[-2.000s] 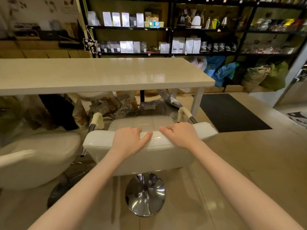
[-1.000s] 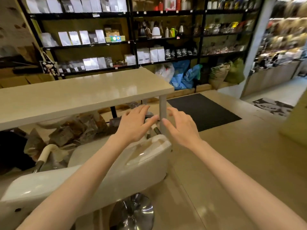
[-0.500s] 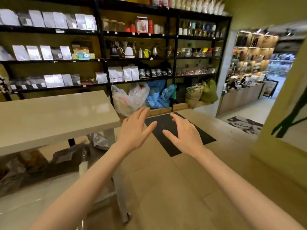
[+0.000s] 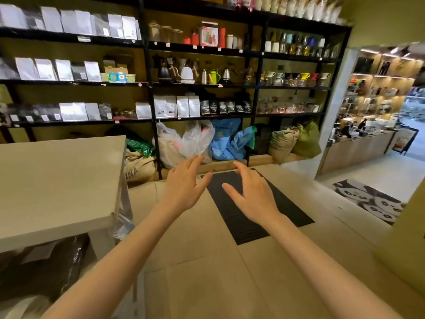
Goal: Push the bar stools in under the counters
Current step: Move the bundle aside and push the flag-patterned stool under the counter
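Pale counter [image 4: 57, 180] at left; left hand [image 4: 184, 185] & right hand [image 4: 255, 196] fingers spread, holding nothing; maybe stool bottom-left

Two hands [image 4: 184, 187], one counter [image 4: 57, 180], one black mat [image 4: 253, 215].

warm, fairly dim indoor light with brighter shelf lamps [image 4: 377, 75] far right of the right hand [image 4: 255, 196], soft overall blur (worst below the left hand [image 4: 184, 187]), and wide-angle bending at the edges.
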A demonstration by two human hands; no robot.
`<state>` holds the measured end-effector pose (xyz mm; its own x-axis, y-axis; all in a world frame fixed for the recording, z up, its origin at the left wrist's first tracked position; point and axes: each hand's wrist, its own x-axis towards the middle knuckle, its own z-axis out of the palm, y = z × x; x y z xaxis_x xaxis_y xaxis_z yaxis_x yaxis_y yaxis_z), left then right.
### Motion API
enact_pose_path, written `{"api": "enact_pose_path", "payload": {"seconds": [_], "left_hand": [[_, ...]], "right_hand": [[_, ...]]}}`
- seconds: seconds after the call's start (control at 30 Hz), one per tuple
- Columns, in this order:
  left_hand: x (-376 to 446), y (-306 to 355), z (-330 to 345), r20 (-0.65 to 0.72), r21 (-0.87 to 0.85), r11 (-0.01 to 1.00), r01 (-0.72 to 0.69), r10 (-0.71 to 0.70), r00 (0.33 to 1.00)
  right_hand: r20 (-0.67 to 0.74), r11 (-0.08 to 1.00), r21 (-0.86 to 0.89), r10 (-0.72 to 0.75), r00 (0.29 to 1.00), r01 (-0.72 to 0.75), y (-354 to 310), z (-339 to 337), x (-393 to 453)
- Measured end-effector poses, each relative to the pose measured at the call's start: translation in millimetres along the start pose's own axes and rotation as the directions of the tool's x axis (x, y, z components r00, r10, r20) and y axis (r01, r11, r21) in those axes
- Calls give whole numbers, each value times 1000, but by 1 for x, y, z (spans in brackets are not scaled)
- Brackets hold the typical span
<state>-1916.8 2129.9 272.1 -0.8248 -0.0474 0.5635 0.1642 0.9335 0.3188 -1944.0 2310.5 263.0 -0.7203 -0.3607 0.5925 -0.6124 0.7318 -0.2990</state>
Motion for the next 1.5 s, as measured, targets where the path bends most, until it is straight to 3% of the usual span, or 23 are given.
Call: {"api": "enact_pose_path", "payload": {"seconds": [0.37,0.67,1.0,1.17,1.33,1.5], "left_hand": [[183,-115,79,-58,101,981,167,-162,985],[285,-235,131,-111,223,905,362,-345,932],[424,-371,154,-288,268,777,569,-499,817],[453,-441,156,-361,275,672,688,-591,721],[479,-521,163,-397,316,608,729,-613,683],[503,-614,157,-459,283,537,795,-652,604]], "right_hand": [[46,982,172,-85,995,76,86,129,227],[135,924,306,-282,950,230,110,264,378],[205,806,403,-541,816,433,124,409,609],[177,709,498,-647,742,499,92,480,675],[162,600,570,-752,640,561,49,559,724],[139,490,607,-841,524,625,-4,643,781]]}}
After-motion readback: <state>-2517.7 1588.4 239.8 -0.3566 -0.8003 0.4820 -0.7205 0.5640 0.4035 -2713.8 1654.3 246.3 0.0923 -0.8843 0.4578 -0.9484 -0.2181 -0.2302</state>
